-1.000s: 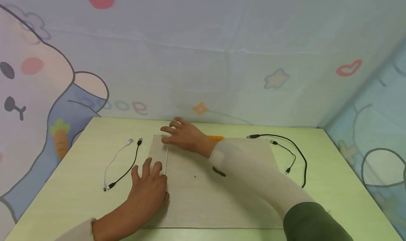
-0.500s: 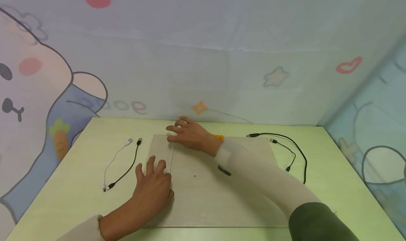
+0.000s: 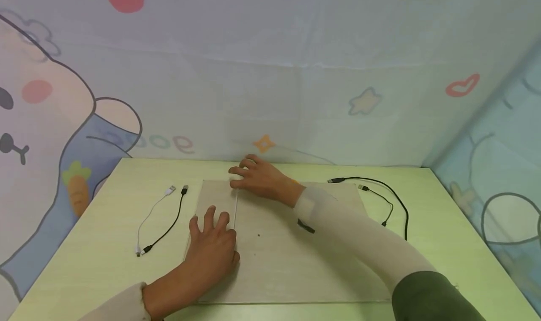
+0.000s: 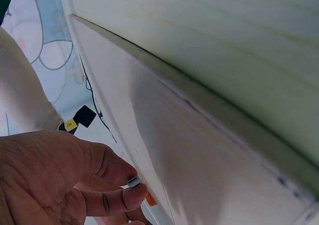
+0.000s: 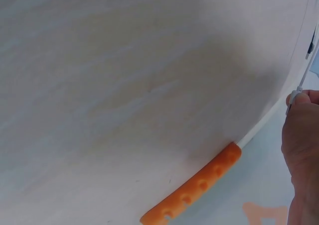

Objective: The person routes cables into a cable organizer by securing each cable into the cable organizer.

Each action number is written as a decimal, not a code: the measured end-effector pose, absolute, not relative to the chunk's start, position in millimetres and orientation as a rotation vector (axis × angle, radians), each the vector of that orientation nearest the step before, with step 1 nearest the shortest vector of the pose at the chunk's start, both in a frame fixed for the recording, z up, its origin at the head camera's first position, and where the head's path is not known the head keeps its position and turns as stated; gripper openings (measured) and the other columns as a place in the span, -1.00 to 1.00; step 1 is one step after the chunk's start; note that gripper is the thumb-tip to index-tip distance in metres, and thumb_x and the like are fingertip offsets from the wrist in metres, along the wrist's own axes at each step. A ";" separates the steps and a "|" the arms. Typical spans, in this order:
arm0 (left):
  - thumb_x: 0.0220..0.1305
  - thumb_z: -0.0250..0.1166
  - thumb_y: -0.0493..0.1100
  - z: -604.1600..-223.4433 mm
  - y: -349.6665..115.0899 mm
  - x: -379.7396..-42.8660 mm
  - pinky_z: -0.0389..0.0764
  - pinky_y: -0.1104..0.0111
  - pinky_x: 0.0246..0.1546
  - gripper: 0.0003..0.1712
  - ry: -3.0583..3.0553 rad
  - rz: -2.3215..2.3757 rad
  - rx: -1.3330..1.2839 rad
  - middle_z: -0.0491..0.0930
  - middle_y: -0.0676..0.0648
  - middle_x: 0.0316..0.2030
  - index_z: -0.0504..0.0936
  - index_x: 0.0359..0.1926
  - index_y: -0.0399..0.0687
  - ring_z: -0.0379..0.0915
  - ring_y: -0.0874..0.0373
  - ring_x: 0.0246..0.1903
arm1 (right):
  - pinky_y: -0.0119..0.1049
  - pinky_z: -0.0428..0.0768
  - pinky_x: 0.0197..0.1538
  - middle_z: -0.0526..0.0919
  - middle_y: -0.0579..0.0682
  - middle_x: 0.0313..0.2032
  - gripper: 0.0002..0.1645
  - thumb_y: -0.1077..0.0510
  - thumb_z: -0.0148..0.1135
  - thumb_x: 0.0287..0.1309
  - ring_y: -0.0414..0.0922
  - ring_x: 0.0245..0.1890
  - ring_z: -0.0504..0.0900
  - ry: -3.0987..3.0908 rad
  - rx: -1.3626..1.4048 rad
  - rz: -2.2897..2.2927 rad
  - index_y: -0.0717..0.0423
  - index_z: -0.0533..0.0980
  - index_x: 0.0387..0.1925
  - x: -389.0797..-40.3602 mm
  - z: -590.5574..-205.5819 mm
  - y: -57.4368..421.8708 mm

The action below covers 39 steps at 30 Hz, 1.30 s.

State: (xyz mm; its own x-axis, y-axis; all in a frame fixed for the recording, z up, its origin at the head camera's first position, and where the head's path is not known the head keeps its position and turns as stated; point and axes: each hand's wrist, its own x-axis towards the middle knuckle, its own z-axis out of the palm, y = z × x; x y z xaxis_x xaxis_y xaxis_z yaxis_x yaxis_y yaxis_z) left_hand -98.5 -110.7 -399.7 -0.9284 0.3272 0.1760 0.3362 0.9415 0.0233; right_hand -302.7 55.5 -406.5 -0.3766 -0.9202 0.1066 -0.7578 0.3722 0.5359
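Observation:
A thin white USB cable (image 3: 235, 210) stretches between the two hands over the pale board (image 3: 291, 274). My left hand (image 3: 211, 253), at the board's near left, pinches a small white plug (image 4: 133, 181) at the cable's near end between thumb and forefinger. Farther back, my right hand (image 3: 266, 180) pinches the other white plug (image 5: 294, 95) with thumb and fingertips, close to the board's far edge. The cable runs nearly straight, from near to far. In the head view the plugs are hidden behind the hands.
Left of the board lie a white cable (image 3: 145, 217) and a short black cable (image 3: 175, 217). At the right lie a thick black cable (image 3: 403, 206) and a thin black one (image 3: 390, 204). An orange bumpy strip (image 5: 199, 187) lies along the board's far edge.
Both hands have moved a little to the right over the board, carrying the stretched white cable with them. The right forearm now covers more of the orange strip in the head view.

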 end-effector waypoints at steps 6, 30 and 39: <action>0.15 0.64 -0.15 -397.3 -106.0 -99.5 0.37 -0.56 0.30 -0.77 -2.925 -0.082 -0.518 0.60 -0.28 0.13 0.78 -0.38 -0.20 0.34 -0.48 0.49 | -0.03 0.52 0.59 0.65 -0.17 0.47 -0.79 0.13 0.19 0.72 -0.05 0.37 0.68 -2.214 1.464 -0.544 -0.31 0.57 0.14 -306.6 -407.9 60.3; 0.26 0.55 -0.24 -388.8 -81.3 -111.3 0.33 -0.43 0.24 -0.81 -2.919 -0.031 -0.559 0.59 -0.34 0.10 0.74 -0.40 -0.26 0.36 -0.49 0.46 | -0.01 0.55 0.55 0.74 -0.15 0.30 -0.77 0.20 0.39 0.55 -0.02 0.22 0.70 -2.151 1.399 -0.472 -0.23 0.57 0.01 -321.0 -411.7 92.1; 0.32 0.54 -0.19 -384.1 -68.4 -117.4 0.32 -0.43 0.26 -0.82 -2.987 0.024 -0.561 0.58 -0.30 0.13 0.76 -0.36 -0.20 0.35 -0.45 0.48 | -0.04 0.52 0.57 0.72 -0.14 0.34 -0.71 0.00 0.55 0.45 -0.01 0.23 0.70 -2.229 1.362 -0.530 -0.23 0.56 0.02 -319.0 -407.2 104.9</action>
State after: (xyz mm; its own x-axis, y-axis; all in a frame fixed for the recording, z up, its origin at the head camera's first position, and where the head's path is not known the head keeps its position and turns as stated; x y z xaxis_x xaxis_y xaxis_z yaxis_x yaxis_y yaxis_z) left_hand -117.4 -68.4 -384.1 -0.9268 0.3629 0.0969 0.3613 0.9318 -0.0342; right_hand -319.0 104.9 -407.2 -0.3958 -0.8982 0.1910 -0.7160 0.4321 0.5483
